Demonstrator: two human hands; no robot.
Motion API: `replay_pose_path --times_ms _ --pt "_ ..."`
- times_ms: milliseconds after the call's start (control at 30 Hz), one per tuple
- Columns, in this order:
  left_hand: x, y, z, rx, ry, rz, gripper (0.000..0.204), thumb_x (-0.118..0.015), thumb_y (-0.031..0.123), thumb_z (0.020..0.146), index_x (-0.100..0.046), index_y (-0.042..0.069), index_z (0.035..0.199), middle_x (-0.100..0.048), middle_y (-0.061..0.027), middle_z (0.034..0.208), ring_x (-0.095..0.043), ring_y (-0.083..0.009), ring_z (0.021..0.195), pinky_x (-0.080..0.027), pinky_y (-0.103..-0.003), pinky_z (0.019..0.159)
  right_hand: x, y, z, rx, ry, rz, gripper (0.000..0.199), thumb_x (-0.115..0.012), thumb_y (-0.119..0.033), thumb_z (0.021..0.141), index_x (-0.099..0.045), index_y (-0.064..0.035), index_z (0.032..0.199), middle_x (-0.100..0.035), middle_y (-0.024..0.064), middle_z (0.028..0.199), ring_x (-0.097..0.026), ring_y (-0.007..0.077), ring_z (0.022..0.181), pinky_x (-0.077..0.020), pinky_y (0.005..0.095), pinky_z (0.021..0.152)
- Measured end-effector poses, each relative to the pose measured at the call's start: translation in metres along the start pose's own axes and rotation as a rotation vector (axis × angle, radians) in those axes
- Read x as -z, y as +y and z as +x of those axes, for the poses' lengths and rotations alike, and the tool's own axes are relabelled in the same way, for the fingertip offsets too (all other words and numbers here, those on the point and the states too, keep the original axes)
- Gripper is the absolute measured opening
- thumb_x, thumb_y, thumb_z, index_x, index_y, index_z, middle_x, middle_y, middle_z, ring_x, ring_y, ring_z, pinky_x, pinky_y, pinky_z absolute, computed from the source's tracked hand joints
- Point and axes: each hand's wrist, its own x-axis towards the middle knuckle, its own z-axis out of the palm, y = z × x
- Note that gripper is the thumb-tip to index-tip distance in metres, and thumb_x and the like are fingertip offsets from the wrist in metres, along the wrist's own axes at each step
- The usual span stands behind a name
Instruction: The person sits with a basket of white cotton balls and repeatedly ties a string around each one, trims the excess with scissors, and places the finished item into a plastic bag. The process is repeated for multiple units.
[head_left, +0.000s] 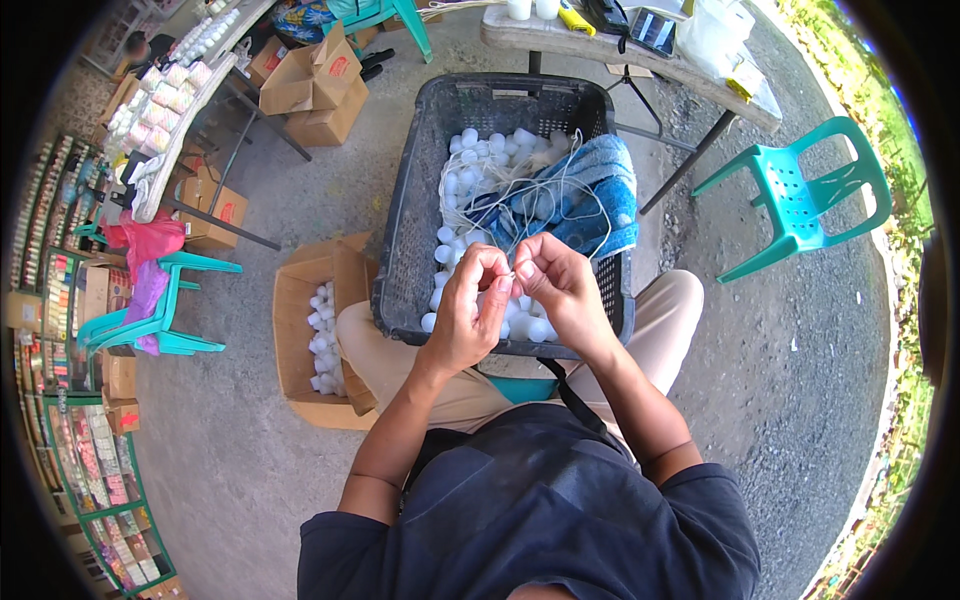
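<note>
My left hand (468, 308) and my right hand (560, 285) meet over the near end of a dark plastic basket (400, 250) resting on my knees. Both pinch a small white piece and a thin white string (513, 272) between thumb and fingertips. The string runs back into a loose tangle of white cord (520, 185) lying on a blue towel (590, 195) in the basket. Many small white round pieces (475, 165) fill the basket's floor, some under my hands.
An open cardboard box (300, 300) with more white pieces stands at my left knee. Teal plastic chairs (800, 195) stand right and left. A table (620, 55) lies beyond the basket; more boxes (315, 85) and stocked shelves (90, 440) line the left.
</note>
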Motion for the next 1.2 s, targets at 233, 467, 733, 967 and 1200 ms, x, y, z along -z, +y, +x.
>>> replay_pose_path --times_ms 233,467,733,967,1200 --pt "-0.003 0.001 0.001 -0.041 0.062 0.035 0.004 -0.052 0.000 0.094 -0.048 0.001 0.095 -0.049 -0.0078 0.090 -0.056 -0.0113 0.072 -0.046 -0.024 0.061 -0.003 -0.001 -0.004 0.039 0.070 -0.040 0.008 -0.062 -0.005 0.092 -0.057 0.0010 0.093 -0.062 0.0027 0.081 -0.057 0.0061 0.074 -0.0464 0.0224 0.065" --pt "-0.008 -0.001 -0.002 -0.003 0.130 0.055 0.006 -0.053 0.003 0.095 -0.047 0.002 0.097 -0.053 -0.0069 0.091 -0.054 -0.0080 0.068 -0.044 -0.023 0.059 0.003 0.005 -0.010 0.147 0.105 -0.280 0.009 -0.064 -0.006 0.090 -0.060 0.0007 0.093 -0.064 0.0025 0.078 -0.056 0.0064 0.072 -0.0456 0.0249 0.063" --pt "-0.011 0.005 0.000 -0.036 0.165 0.041 0.007 -0.058 0.004 0.094 -0.051 0.001 0.093 -0.055 -0.0050 0.089 -0.056 -0.0077 0.070 -0.047 -0.023 0.061 0.009 -0.003 -0.011 0.021 -0.010 -0.177 0.006 -0.060 -0.005 0.090 -0.059 0.0008 0.091 -0.061 0.0018 0.078 -0.056 0.0068 0.075 -0.0457 0.0242 0.066" --pt "0.000 0.004 0.000 0.101 0.055 0.070 0.012 -0.061 0.011 0.094 -0.054 0.002 0.091 -0.056 -0.0026 0.087 -0.053 -0.0056 0.069 -0.044 -0.022 0.059 0.001 -0.004 -0.016 0.054 0.044 -0.097 0.007 -0.063 -0.002 0.088 -0.059 0.0020 0.093 -0.062 0.0033 0.084 -0.057 0.0069 0.079 -0.0472 0.0238 0.071" --pt "-0.003 0.007 0.002 0.324 0.105 -0.394 0.013 -0.064 0.012 0.093 -0.054 0.004 0.090 -0.058 -0.0006 0.085 -0.053 -0.0034 0.075 -0.043 -0.018 0.068 0.004 -0.009 -0.016 0.540 0.127 -0.703 0.006 -0.067 0.000 0.082 -0.062 0.0021 0.084 -0.060 0.0108 0.076 -0.056 0.0222 0.066 -0.0446 0.0318 0.060"
